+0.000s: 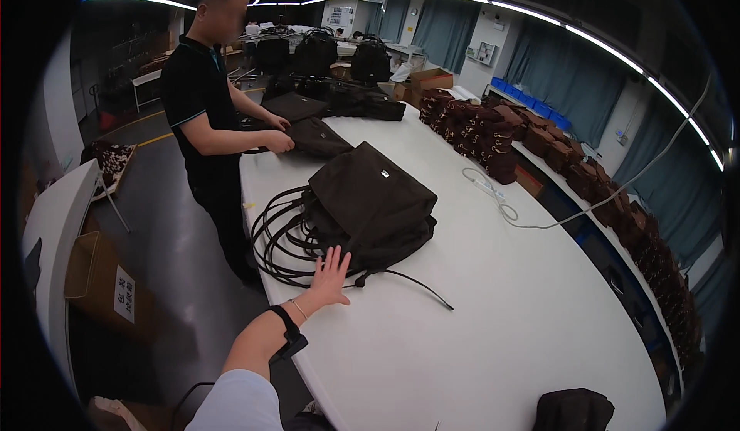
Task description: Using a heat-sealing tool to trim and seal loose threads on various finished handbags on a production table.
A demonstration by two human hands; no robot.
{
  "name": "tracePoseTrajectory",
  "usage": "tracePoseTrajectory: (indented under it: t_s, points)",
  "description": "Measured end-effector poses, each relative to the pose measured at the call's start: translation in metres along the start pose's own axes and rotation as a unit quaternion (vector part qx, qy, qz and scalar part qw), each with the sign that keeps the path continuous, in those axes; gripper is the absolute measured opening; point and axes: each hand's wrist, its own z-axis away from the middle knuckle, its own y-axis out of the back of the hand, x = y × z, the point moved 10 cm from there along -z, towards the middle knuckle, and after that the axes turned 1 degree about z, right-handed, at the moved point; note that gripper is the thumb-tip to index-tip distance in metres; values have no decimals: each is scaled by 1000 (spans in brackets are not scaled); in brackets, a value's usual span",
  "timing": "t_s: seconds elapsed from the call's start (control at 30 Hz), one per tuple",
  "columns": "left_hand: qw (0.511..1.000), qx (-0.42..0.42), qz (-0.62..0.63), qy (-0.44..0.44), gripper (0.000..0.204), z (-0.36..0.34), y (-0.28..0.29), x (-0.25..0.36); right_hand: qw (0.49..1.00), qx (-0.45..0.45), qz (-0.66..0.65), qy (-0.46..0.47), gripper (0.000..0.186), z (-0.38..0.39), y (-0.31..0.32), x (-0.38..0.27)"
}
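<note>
Squarely on the white tabletop (501, 292) sits a dark bag (370, 188), its long axis slanting from far left to near right, looped straps (281, 234) spilling leftward. The left hand (330, 278) spreads wide, gripping nothing, fingers over the straps; contact is unclear. Beyond, a co-worker (204, 107) handles another dark bag (320, 136).
</note>
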Motion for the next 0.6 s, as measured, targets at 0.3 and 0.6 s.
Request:
tracePoseTrajectory:
  t_s: [0.3,0.6]
  points:
    - [985,-89,80,125,127,-60,-47,-82,999,15,23,-30,31,-7,-24,-33]
    - [981,-94,78,153,121,-70,-41,-87,995,34,34,-89,34,2,-11,-27]
